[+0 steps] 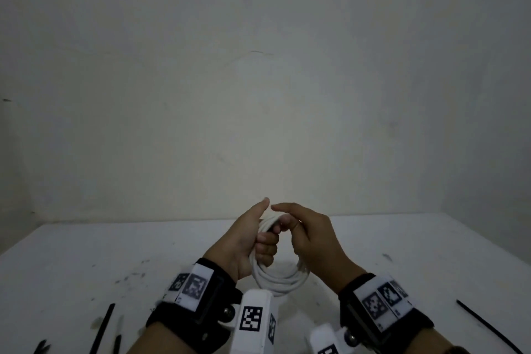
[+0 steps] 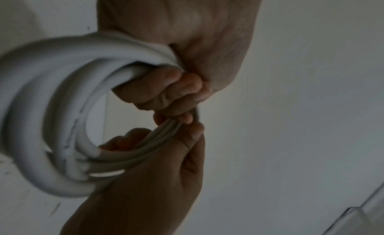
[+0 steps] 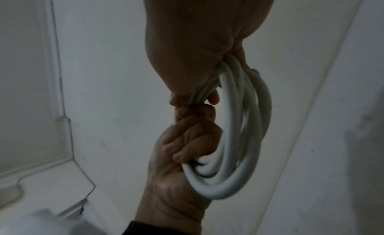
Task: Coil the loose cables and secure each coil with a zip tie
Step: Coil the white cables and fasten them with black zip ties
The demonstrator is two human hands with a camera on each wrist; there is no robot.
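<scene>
A white cable coil (image 1: 280, 282) of several loops hangs upright between both hands above the white table (image 1: 86, 261). My left hand (image 1: 258, 238) grips the coil's upper left side, fingers curled round the strands (image 2: 158, 86) and thumb pointing up. My right hand (image 1: 304, 230) holds the top right of the coil, pinching the bundled strands (image 2: 145, 150) between thumb and fingers. The two hands touch at the coil's top. A short dark strip (image 1: 271, 228) shows between the fingertips; what it is cannot be told. The right wrist view shows the coil (image 3: 232, 173) hanging from both grips.
Black zip ties lie on the table: one long one (image 1: 103, 327) and shorter pieces (image 1: 117, 343) at the near left, another long one (image 1: 488, 327) at the near right. A plain wall (image 1: 258, 95) rises behind the table's back edge.
</scene>
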